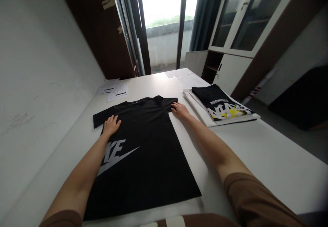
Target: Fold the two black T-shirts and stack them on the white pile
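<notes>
A black T-shirt [153,152] lies spread flat, its collar toward the far end and its hem toward me. A grey "KE" print with a swoosh marks its left part; my left forearm hides some of the lettering. My left hand [111,125] rests on the shirt below the left sleeve, fingers stretched out. Over at the right sleeve, my right hand [180,110] touches the cuff with its fingers extended. I cannot see any cloth gripped in either hand.
Right of the shirt sits a stack of folded clothes [222,105], a black printed one on top of white ones. Papers [116,89] lie at the white table's [269,152] far left, more sheets at its far end. A wall [46,70] borders the left side.
</notes>
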Motion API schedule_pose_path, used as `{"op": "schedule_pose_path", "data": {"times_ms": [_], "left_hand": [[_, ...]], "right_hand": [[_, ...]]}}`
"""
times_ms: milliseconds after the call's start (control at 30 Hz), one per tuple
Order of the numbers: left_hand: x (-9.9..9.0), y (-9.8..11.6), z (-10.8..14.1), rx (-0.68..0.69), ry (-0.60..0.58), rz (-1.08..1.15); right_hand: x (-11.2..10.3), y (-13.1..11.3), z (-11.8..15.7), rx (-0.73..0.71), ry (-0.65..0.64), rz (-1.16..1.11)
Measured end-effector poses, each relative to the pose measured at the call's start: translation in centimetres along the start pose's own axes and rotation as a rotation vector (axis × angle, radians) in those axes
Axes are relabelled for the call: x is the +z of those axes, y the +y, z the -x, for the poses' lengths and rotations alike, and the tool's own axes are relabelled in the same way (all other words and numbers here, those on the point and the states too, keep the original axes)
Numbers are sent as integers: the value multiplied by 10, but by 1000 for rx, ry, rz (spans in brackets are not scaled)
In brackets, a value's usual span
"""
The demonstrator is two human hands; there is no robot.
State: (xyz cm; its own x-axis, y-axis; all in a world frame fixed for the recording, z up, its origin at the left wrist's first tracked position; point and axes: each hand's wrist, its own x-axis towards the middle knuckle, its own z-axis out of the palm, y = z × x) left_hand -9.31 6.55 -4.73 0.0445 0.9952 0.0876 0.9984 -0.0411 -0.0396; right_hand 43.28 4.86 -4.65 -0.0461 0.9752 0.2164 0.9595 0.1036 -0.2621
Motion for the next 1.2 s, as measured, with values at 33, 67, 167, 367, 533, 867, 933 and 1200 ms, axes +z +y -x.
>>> {"op": "schedule_pose_path", "data": {"times_ms": [33, 67, 167, 367, 533, 867, 933, 1200], "left_hand": [[1, -3, -1, -12, -5, -1], [3, -5, -3, -26, -10, -1], [5, -9, -7, -53, -19, 11], [4, -11, -12, -67, -15, 29], [2, -14, -13, -124, -8, 55], [0, -12, 6, -14, 43, 25], [-5, -11, 8, 40, 65, 13], [-28, 29, -39, 178, 5, 94]], "right_hand": [[0, 0, 0, 1, -2, 1], [0, 0, 0, 2, -7, 2], [1, 2, -1, 30, -29, 11], [1, 6, -3, 67, -38, 25], [4, 3, 3, 73, -65, 65], [3, -1, 8, 69, -46, 71], [3, -2, 8, 64, -40, 65], [-4, -16, 17, 33, 89, 1]]}}
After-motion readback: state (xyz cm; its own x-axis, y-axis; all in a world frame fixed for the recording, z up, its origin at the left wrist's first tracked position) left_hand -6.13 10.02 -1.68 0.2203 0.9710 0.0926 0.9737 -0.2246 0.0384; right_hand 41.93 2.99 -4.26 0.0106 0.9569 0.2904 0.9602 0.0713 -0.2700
